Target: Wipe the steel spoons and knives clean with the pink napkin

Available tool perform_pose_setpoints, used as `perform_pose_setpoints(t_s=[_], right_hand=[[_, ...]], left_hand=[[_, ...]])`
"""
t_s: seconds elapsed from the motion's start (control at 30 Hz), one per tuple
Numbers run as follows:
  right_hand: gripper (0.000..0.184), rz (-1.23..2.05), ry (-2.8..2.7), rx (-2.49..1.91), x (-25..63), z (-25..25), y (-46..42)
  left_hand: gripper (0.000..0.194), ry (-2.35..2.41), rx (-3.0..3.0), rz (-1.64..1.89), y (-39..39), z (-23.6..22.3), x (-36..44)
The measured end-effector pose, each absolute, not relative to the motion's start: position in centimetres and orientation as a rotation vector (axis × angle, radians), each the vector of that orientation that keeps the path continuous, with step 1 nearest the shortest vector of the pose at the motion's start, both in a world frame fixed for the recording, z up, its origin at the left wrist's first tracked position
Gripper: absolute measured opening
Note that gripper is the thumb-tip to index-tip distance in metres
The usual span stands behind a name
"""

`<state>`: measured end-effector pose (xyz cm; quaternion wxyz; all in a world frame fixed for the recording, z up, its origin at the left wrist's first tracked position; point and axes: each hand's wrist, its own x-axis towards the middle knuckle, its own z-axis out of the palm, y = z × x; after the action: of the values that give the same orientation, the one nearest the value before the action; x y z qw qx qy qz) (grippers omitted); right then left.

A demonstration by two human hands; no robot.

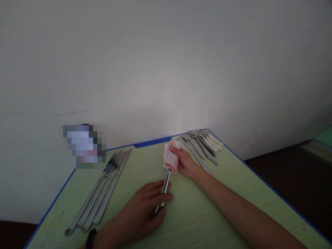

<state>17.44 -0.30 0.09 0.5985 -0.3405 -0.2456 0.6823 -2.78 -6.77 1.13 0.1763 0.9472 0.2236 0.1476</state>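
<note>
A metal utensil (pixel 166 185) is held above the surface (pixel 207 214), between the two hands. Its lower end is pinched by the left hand (pixel 145 207), whose grip is closed on it, with the fingers laid over and the thumb beneath. Its far end is wrapped in a folded pink and white cloth (pixel 171 159), on which the grip of the right hand (pixel 185 162) is clamped; whether a blade, bowl or prongs are covered cannot be told.

The step in hand is judged to be a wiping of the covered end. For the cloth to be worked along the metal, the bare end would need to be kept steady and the cloth pressed evenly, with care taken in case an edge is hidden.

To the left, four knives (pixel 104 203) are laid side by side. To the right, near the far edge, spoons and other metal cutlery (pixel 204 148) are laid beside pale-handled pieces (pixel 210 143).
</note>
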Motion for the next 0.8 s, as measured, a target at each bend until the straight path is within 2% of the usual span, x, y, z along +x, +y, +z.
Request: perform_pose_setpoints(t_s=[0.37,0.63,0.8], right_hand=[[0.032,1.627,-0.610,-0.804,17.59,0.22,-0.47],[0.021,1.658,-0.589,-0.756,17.45,0.17,-0.28],[0.021,1.691,-0.596,-0.714,17.31,0.33,-0.51]], left_hand=[[0.044,0.623,2.703,0.382,-6.68,1.16,-2.79],[0.042,0.642,2.697,0.365,-6.73,1.17,-2.74],[0.041,0.643,2.698,0.379,-6.78,1.30,-2.65]])
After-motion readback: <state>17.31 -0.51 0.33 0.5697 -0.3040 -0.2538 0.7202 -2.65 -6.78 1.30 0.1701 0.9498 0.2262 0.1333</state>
